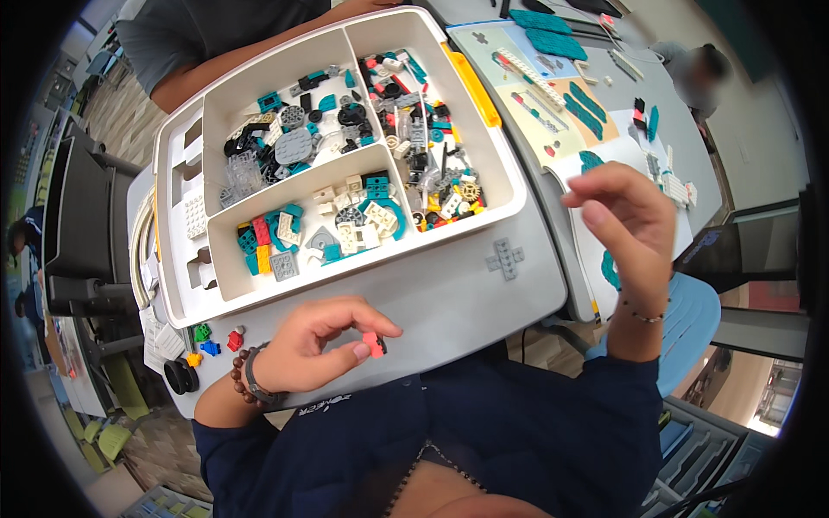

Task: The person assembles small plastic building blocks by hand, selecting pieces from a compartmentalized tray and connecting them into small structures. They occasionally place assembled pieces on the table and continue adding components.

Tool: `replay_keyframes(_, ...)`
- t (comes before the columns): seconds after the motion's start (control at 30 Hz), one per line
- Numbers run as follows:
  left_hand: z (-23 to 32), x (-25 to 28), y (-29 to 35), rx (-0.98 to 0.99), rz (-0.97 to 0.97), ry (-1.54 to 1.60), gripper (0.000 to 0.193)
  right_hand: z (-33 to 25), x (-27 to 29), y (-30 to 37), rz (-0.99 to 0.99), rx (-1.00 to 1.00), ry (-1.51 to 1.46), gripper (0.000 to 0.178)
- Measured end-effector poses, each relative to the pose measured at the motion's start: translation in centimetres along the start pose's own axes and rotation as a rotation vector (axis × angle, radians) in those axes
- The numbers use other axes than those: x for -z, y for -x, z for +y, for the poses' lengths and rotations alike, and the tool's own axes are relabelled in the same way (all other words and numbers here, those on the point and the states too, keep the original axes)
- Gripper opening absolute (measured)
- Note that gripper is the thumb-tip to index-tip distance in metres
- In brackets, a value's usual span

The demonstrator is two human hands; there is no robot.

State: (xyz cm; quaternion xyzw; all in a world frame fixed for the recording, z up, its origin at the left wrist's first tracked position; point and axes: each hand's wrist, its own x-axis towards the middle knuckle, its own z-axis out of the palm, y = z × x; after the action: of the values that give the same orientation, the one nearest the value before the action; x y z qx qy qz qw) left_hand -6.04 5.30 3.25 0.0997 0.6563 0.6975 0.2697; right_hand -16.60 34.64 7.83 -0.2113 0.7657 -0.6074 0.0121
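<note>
My left hand [315, 345] is closed in a pinch near the table's front edge, below the parts tray. Between thumb and forefinger sits a small coral-red toy brick [375, 344] with a black part on it. To the right, my right hand [626, 216] is raised over an open instruction booklet [591, 250], fingers loosely bent and apart from the thumb, with nothing seen in it. A white divided tray [186, 298] full of loose building bricks stands in front of me. Right of its near corner, a grey cross-shaped piece [504, 259] lies on the grey table [449, 302].
Beside my left wrist lie a black wheel [180, 376] and small red, green, blue and yellow pieces. On the right-hand table are a printed sheet [540, 112], teal plates [553, 43] and white beams. Another person's arm [250, 60] rests behind the tray. A blue chair [691, 319] stands at right.
</note>
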Motion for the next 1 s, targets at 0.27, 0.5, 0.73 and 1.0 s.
replay_keyframes(0.27,-5.4,1.3,-1.2,0.162,-0.088,0.277,0.02,-5.3,-5.6,-1.1,-0.067,1.619,-0.224,0.01)
replay_keyframes(0.5,-6.3,2.5,-1.1,0.181,-0.169,0.408,0.023,-3.5,-8.3,-2.9,0.286,1.826,-0.403,0.019)
replay_keyframes(0.73,-7.0,2.9,-1.3,0.176,-0.179,0.528,0.027,-0.9,-7.5,-3.8,0.108,1.715,-0.285,0.015)
replay_keyframes(1.0,-7.0,3.4,-0.8,0.251,-0.112,0.595,0.036,-0.9,-6.9,-3.8,0.538,1.772,0.142,0.025)
